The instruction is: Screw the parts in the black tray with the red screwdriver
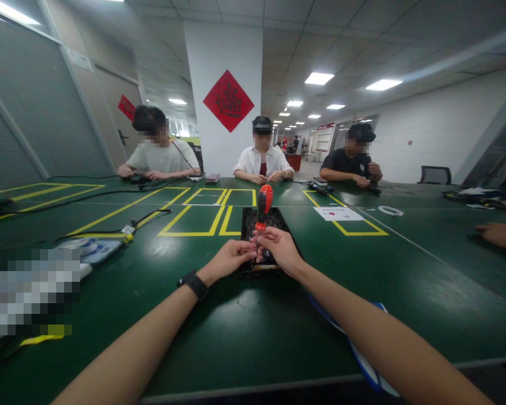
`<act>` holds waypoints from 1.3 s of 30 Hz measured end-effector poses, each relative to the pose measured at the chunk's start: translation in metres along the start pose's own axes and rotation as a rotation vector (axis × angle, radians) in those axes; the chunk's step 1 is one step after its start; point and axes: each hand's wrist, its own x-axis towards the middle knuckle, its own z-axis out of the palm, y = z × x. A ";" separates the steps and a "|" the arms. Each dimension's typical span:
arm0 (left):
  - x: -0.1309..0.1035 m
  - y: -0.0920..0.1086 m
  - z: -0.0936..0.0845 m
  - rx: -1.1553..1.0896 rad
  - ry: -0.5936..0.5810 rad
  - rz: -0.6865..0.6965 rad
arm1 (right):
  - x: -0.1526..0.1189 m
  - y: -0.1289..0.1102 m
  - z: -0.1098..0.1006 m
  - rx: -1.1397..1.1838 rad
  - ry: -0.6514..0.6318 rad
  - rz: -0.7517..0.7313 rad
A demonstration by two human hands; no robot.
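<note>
A red and black screwdriver stands upright, handle up, over a black tray on the green table. My right hand pinches it just below the handle, around the shaft. Close beside it on the left, my left hand has its fingertips pressed together near the lower shaft; what they hold, if anything, is too small to make out. The screwdriver's tip is hidden behind my fingers. Small dark parts inside the tray are partly covered by my hands.
Yellow tape rectangles mark the green table. A paper sheet and a white ring lie to the right, a pouch and cables to the left. Three people sit opposite; another person's hand rests at the right edge.
</note>
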 end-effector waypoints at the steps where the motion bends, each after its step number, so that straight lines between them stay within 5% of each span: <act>1: 0.000 0.000 0.000 0.016 0.026 0.001 | 0.000 0.000 0.000 -0.011 0.023 -0.015; 8: 0.002 -0.002 0.000 0.192 0.204 0.028 | 0.002 0.003 -0.002 -0.060 0.096 -0.092; 19: 0.001 -0.008 -0.003 0.026 -0.029 0.024 | -0.003 -0.007 0.003 -0.067 -0.054 -0.009; 30: 0.002 -0.007 -0.003 0.076 0.185 -0.013 | 0.002 0.003 -0.002 -0.033 0.107 -0.066; 39: 0.001 -0.008 -0.002 -0.088 -0.001 0.012 | -0.002 -0.003 0.002 -0.050 0.013 -0.027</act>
